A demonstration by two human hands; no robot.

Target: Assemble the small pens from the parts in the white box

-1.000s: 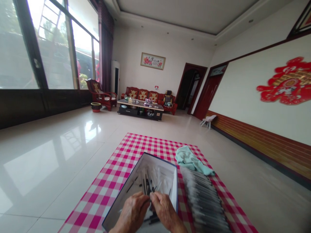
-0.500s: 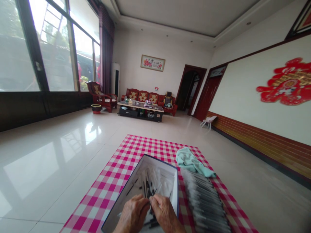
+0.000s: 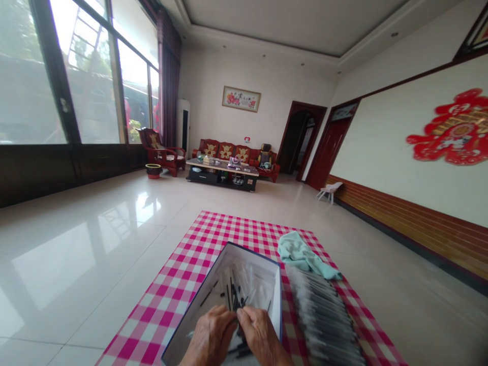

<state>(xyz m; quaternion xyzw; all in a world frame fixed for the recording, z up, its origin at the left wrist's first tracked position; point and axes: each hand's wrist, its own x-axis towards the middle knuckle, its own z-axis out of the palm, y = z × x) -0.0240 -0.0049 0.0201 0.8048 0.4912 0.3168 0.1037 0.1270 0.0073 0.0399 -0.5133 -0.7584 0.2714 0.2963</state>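
Observation:
Over a white box with a dark blue rim (image 3: pixel 254 254), my left hand (image 3: pixel 212 330) and my right hand (image 3: pixel 260 331) are close together, thumbs and fingers pinched. Whatever lies between the fingertips is small and mostly hidden by them. Inside the box are loose clear plastic tubes (image 3: pixel 248 277) and thin black sticks (image 3: pixel 230 295) that look like pen parts, just beyond my fingers. Short black pieces (image 3: pixel 239 351) show below, between my hands. To the right of the box lies a row of clear-and-black pens (image 3: pixel 324 315), stacked side by side and somewhat blurred.
A pink-and-white checked cloth (image 3: pixel 163 295) covers the table under the box. A crumpled mint-green towel (image 3: pixel 301 252) lies beyond the pens. Across the tiled floor stand a low coffee table (image 3: pixel 221 175), a red wooden sofa (image 3: pixel 217 147) and a small pale chair (image 3: pixel 330 190).
Both hands stay pinched together over the box with hardly any movement. The whole view has shifted very slightly.

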